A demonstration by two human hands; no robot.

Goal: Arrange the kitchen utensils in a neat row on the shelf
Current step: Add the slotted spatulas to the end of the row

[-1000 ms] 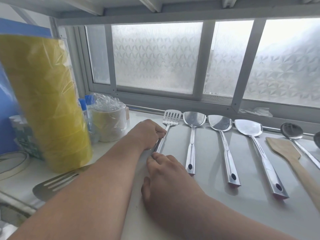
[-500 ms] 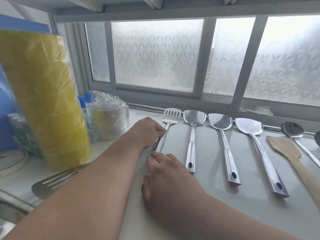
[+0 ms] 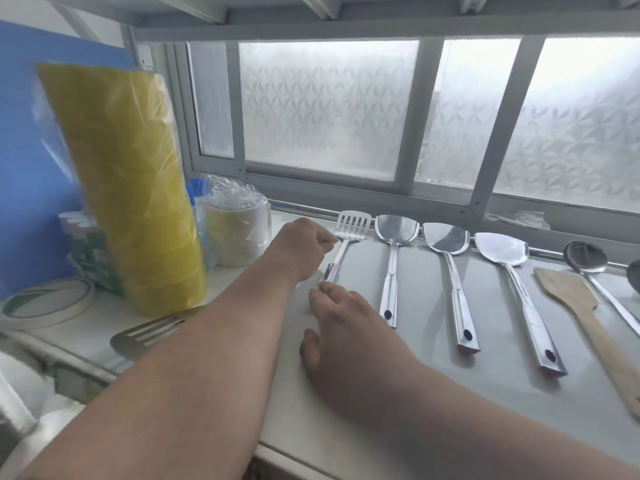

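Observation:
A small slotted spatula [image 3: 353,224] lies at the left end of a row on the grey shelf [image 3: 415,382], head toward the window. My left hand [image 3: 303,251] has curled fingers that pinch its shaft just below the head. My right hand [image 3: 346,323] touches the handle's end with straight fingertips. To the right lie three steel turners [image 3: 394,226] [image 3: 446,239] [image 3: 500,248], a wooden spatula [image 3: 568,294] and a ladle [image 3: 585,258]. A larger slotted turner [image 3: 149,333] lies apart on the left, partly under my left forearm.
A tall yellow plastic-wrapped stack [image 3: 138,188] stands at the left, with a wrapped pale roll [image 3: 239,233] behind it and a tape roll [image 3: 48,301] in front. A frosted window [image 3: 325,112] closes the back. Another utensil [image 3: 635,276] shows at the right edge.
Both hands stay at the small slotted spatula, which has hardly moved. The view has shifted slightly.

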